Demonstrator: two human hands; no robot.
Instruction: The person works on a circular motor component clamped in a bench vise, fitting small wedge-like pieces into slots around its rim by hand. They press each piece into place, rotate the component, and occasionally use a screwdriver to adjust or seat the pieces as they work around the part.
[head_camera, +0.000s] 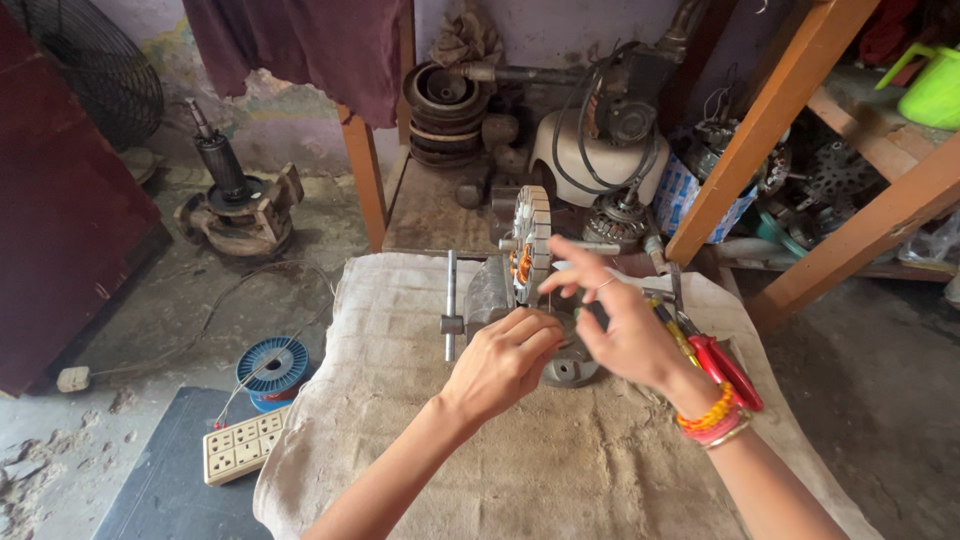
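A fan motor stator (530, 245), a pale slotted ring with copper-orange windings showing at its left edge, stands on edge near the far end of a cloth-covered bench (560, 470). It sits clamped in a small bench vise (490, 295), which keeps the ring upright and steady so both hands are free to work on it. Its flat faces look left and right, so its axis runs across the bench, roughly in line with the vise screw; the vise's handle bar (451, 305) stands vertical at the left.

The left hand (503, 362) is curled nearly closed, knuckles up, resting against the vise body just below the stator; whether it grips anything inside the fist I cannot tell. The right hand (618, 325) is half open, thumb and forefinger drawn together close to the ring's near rim, possibly pinching a fine wire, though the view is too coarse to be sure.

Red-handled pliers (728, 370) and a yellow-handled screwdriver (678, 338) lie just right of the right wrist. On the floor to the left sit a blue spool of wire (272, 367) and a cream power strip (243, 445).
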